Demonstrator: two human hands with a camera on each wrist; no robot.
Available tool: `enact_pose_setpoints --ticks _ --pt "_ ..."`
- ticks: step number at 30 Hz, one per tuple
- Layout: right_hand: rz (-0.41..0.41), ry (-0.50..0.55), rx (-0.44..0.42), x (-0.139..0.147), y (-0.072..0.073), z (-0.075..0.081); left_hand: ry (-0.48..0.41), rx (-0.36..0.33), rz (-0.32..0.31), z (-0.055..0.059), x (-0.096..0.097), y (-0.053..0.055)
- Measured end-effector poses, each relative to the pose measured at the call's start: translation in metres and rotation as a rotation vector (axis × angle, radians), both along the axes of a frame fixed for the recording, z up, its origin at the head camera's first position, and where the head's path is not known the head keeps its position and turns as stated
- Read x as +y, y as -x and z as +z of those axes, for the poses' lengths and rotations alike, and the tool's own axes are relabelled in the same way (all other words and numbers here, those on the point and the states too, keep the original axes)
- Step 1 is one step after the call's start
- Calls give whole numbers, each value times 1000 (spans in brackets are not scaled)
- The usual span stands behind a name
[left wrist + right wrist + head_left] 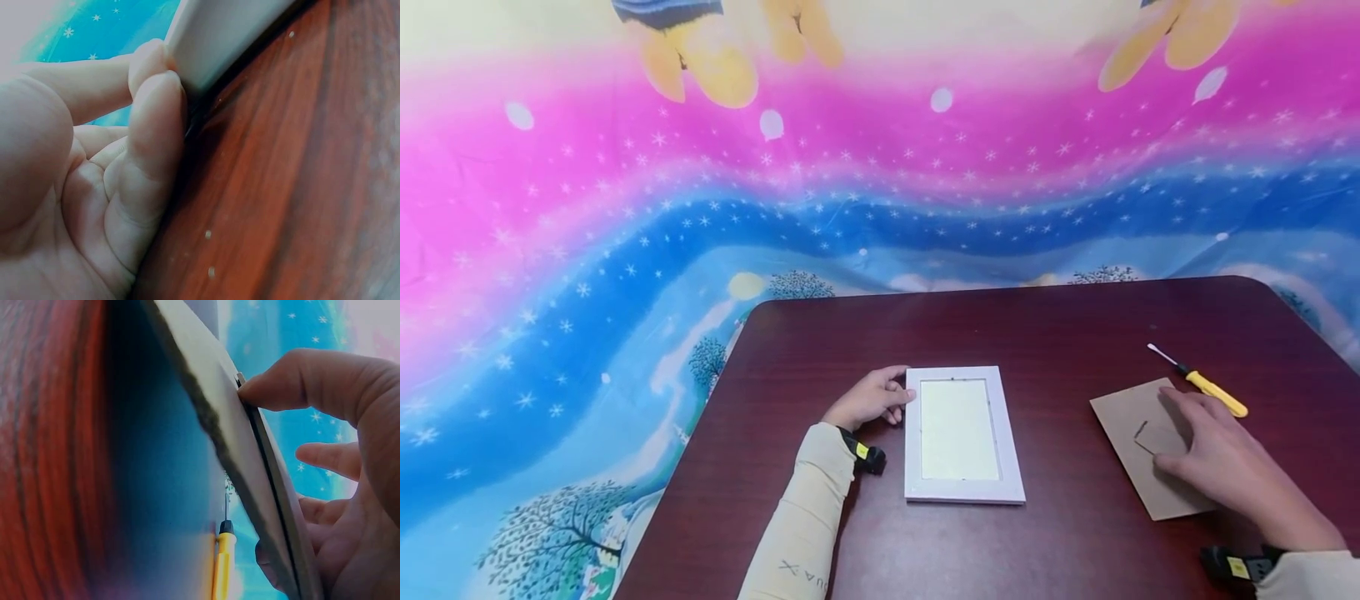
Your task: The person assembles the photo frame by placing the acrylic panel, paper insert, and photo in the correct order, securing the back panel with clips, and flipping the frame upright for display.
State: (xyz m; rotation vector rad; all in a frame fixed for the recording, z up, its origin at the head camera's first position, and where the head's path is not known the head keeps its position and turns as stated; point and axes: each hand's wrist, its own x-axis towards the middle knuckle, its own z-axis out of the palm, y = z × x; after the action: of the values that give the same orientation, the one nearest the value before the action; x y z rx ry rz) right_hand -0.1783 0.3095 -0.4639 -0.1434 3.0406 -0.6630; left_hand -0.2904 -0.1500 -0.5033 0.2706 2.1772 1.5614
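Note:
A white picture frame (951, 493) lies on the dark red table, its pale window facing up with small dark tabs along the inner edge. At its left edge my left hand (871, 400) pinches the side between thumb and fingers. To the right, my right hand (1213, 446) holds a brown backing board (1123, 408) across its face. In the right wrist view the board (215, 394) stands tilted off the table, with the thumb against the edge of its stand flap (270, 456) and other fingers partly hidden behind the board.
A screwdriver (1217, 393) with a yellow and black handle lies just beyond the backing board. The table (1037, 325) has rounded far corners. Behind it hangs a patterned pink and blue cloth (865, 192).

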Motion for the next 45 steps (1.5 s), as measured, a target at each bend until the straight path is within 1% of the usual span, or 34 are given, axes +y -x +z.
enact_pose_setpoints --ticks 8,16,18,22,35,45 --pt "-3 14 28 -1 0 -1 -17 -3 -2 -1 1 0" --pt "21 38 -25 -1 1 3 -12 -5 1 -1 1 0" --pt "19 50 -45 -1 1 3 -8 -5 4 -1 1 0" --pt "6 65 -57 -1 0 4 -6 0 6 -2 1 -1" --pt "-5 55 -35 -4 -2 5 -7 6 -1 1 1 -1" --pt "31 127 15 -4 -3 6 1 4 6 0 0 -2"
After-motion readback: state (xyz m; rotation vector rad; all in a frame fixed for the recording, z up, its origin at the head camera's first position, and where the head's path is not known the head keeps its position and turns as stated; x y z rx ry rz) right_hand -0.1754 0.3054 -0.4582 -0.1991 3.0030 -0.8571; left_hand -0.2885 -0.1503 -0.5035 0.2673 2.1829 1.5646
